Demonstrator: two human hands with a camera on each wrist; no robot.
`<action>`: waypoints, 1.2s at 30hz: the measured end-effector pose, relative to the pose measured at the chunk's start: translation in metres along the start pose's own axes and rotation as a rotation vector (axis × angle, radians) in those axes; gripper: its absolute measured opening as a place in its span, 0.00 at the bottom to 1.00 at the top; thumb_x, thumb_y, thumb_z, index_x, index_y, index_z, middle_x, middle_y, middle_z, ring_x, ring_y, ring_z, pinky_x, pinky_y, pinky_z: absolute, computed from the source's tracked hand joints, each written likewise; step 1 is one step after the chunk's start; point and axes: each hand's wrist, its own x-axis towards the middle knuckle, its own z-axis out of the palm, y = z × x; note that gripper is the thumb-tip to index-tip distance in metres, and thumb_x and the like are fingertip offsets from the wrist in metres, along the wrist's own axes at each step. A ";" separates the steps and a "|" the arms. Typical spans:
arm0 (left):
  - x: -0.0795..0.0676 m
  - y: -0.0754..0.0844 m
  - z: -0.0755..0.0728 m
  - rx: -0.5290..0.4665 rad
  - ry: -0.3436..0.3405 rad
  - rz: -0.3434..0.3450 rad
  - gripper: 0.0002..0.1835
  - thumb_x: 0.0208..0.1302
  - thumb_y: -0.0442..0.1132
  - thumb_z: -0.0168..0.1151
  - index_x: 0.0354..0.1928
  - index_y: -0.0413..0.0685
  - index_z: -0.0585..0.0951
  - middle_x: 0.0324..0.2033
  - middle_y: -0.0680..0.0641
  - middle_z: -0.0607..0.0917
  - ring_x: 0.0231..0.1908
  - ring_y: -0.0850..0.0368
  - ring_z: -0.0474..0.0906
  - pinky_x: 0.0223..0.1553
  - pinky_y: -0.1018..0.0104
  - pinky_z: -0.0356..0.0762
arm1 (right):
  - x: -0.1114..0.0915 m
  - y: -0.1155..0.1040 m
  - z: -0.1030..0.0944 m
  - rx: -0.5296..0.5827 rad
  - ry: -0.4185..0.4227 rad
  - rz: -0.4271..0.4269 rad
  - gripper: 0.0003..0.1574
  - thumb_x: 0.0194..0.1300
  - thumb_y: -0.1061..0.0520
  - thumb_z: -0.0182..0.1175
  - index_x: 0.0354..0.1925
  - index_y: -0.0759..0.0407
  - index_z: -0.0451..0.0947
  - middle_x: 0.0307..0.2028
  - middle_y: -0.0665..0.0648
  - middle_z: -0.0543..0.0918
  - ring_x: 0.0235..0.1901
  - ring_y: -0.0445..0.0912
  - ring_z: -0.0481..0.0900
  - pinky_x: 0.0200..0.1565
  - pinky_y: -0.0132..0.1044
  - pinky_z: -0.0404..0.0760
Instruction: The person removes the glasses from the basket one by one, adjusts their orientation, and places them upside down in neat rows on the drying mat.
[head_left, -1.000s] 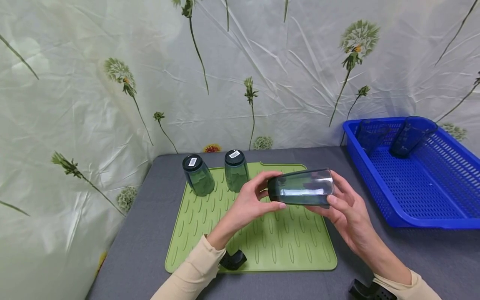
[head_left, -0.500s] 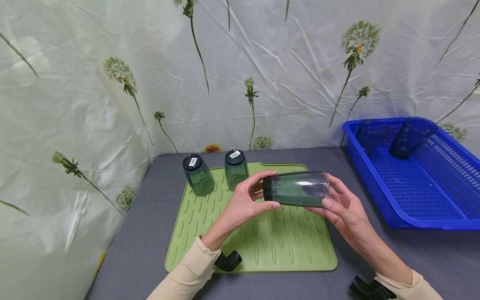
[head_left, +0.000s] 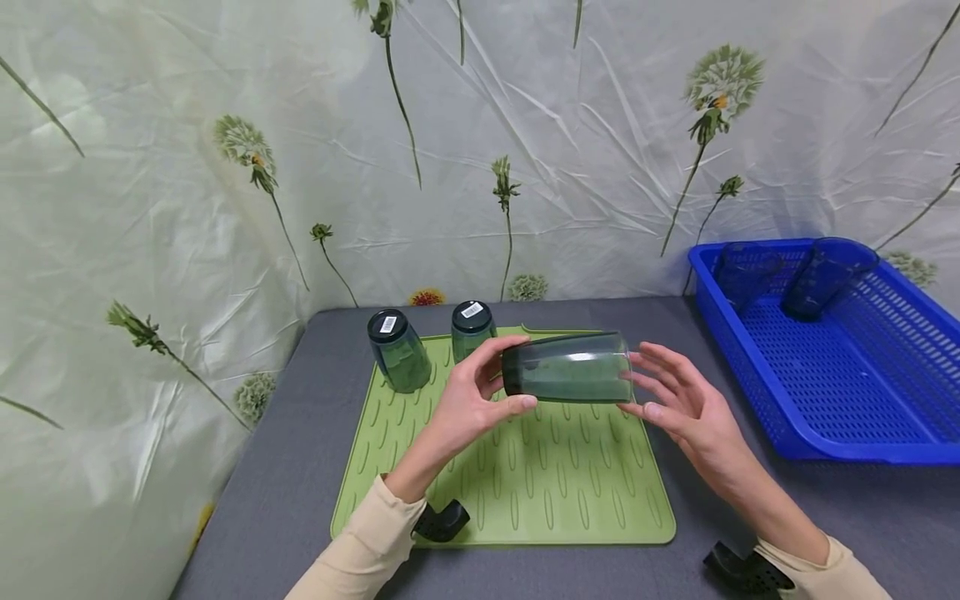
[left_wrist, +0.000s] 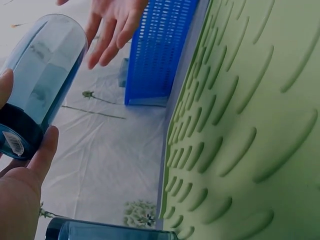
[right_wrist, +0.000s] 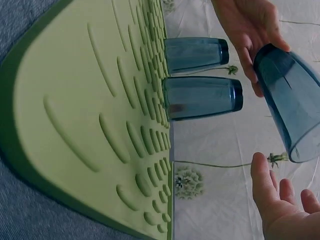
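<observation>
Nearest you, beige sleeves (head_left: 360, 537) come in over the front of the grey bench (head_left: 262, 500), each wrist carrying a black device (head_left: 442, 522). Beyond that lies the green ribbed mat (head_left: 570, 492), its rounded front edge running almost straight across, with grey bench on both sides of it.

Above the mat, your left hand (head_left: 465, 408) pinches the smoky glass (head_left: 566, 367) at its dark base, thumb on the near side and fingers over the far side. The glass is held off the mat and lies nearly level in the head view, base to your left and mouth to your right. Your right hand (head_left: 697, 417) is spread, its fingers loosely bent just beside the rim; whether a fingertip touches the glass, you cannot tell.

You have room under the glass and across the mat's right half, out to its right edge. Past that, a strip of bench separates the mat from the blue basket (head_left: 862, 447), so mind its raised left wall beyond your right hand.

Farther back, a left upturned glass (head_left: 405, 358) stands near the mat's far left corner; a right upturned glass (head_left: 472, 337) is beside it, a gap between them, partly behind your left hand. Two more glasses (head_left: 821, 279) lean in the basket's far end. Behind the bench's far edge hangs a wrinkled flowered sheet (head_left: 585, 167).
</observation>
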 end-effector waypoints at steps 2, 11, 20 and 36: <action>0.000 0.001 -0.001 0.010 0.004 -0.002 0.36 0.55 0.26 0.72 0.66 0.44 0.71 0.58 0.43 0.76 0.55 0.49 0.74 0.58 0.56 0.76 | 0.000 -0.001 -0.001 -0.016 -0.001 -0.003 0.39 0.68 0.76 0.47 0.74 0.63 0.53 0.68 0.62 0.65 0.65 0.50 0.68 0.56 0.44 0.79; -0.006 0.001 -0.009 0.023 -0.002 -0.002 0.36 0.54 0.25 0.71 0.66 0.45 0.71 0.58 0.44 0.76 0.55 0.48 0.74 0.57 0.57 0.76 | 0.001 -0.003 -0.005 -0.019 -0.028 -0.029 0.38 0.68 0.77 0.45 0.74 0.64 0.53 0.68 0.64 0.64 0.65 0.54 0.67 0.57 0.48 0.77; -0.013 0.004 -0.016 0.040 -0.005 -0.032 0.35 0.57 0.28 0.70 0.66 0.46 0.70 0.57 0.42 0.75 0.54 0.48 0.75 0.56 0.57 0.77 | 0.001 -0.002 -0.009 -0.035 -0.073 -0.027 0.39 0.68 0.77 0.45 0.74 0.65 0.51 0.69 0.65 0.62 0.66 0.54 0.66 0.57 0.48 0.77; -0.019 0.008 -0.031 0.020 0.035 0.007 0.34 0.56 0.24 0.69 0.65 0.42 0.70 0.59 0.39 0.72 0.58 0.46 0.72 0.56 0.58 0.77 | -0.001 0.000 -0.013 -0.135 -0.056 0.018 0.43 0.66 0.77 0.50 0.75 0.63 0.50 0.70 0.62 0.61 0.67 0.52 0.66 0.57 0.47 0.77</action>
